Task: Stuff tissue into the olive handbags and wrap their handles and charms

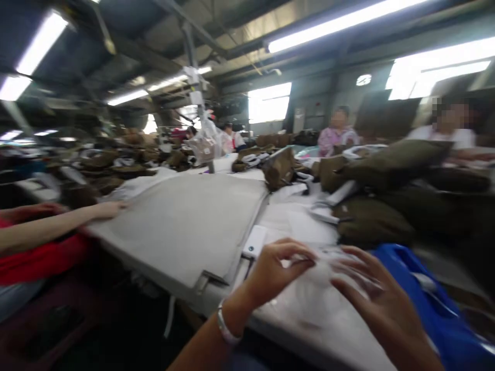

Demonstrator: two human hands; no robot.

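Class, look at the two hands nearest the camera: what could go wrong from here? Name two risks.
The clear plastic between the hands looks thin, and the left hand only pinches it, so it might slip or crease. The right hand is close to the blue object and might knock it.

Clear plastic (322, 282) is pinched in the left hand (273, 270) above the desk (336, 342), near the right hand (386, 304), whose fingers (365, 260) are parted.

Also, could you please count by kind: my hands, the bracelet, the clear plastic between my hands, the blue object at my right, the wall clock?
Left hand and right hand: 2
Bracelet: 1
Clear plastic, blurred: 1
Blue object: 1
Wall clock: 1
Total: 6
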